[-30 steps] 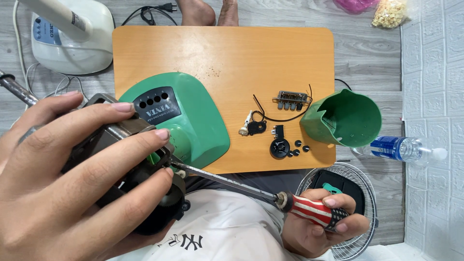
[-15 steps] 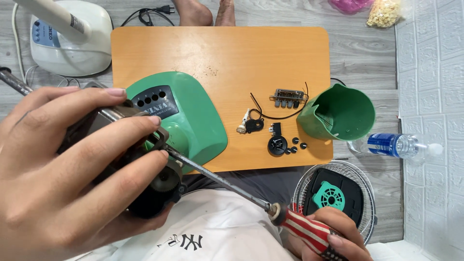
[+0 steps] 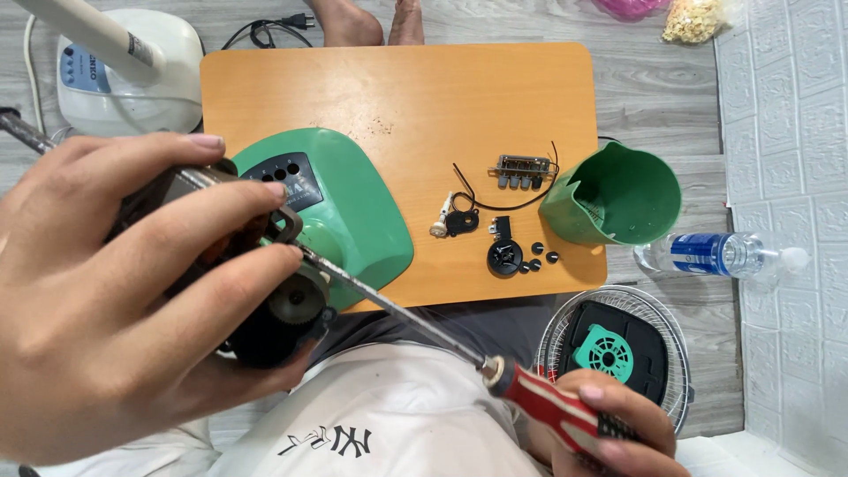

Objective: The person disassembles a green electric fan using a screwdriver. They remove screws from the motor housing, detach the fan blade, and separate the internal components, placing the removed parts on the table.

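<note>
Head view, looking down: the left hand [image 3: 115, 291] fills the near-left of the picture, its fingers wrapped around a dark fan motor [image 3: 265, 291], gripping it firmly from above and behind, with the thumb under the black round end. The motor sits in that hand's palm, its metal frame and grey gear face turned towards the right hand. A thin metal shaft [image 3: 22, 132] sticks out past the back of the left hand, up and to the left.

Across from it, at the lower edge, the right hand [image 3: 609, 433] is closed around the red-and-white striped handle of a screwdriver [image 3: 495, 371]. Its long blade runs up and left from that hand, over the lap, and its tip meets the motor's frame just beside the left index finger.

Just beyond the left fingertips lies a green fan housing [image 3: 353, 221] on an orange table [image 3: 397, 97]. Further right of it, well apart from both hands, are a small switch block with black wire [image 3: 523, 170], a black knob [image 3: 505, 258] and loose screws, then a green cone-shaped cover [image 3: 614, 199]. Right of the right hand, on the floor, rests a wire fan guard [image 3: 618, 349], with a plastic water bottle [image 3: 720, 254] beyond it.
</note>
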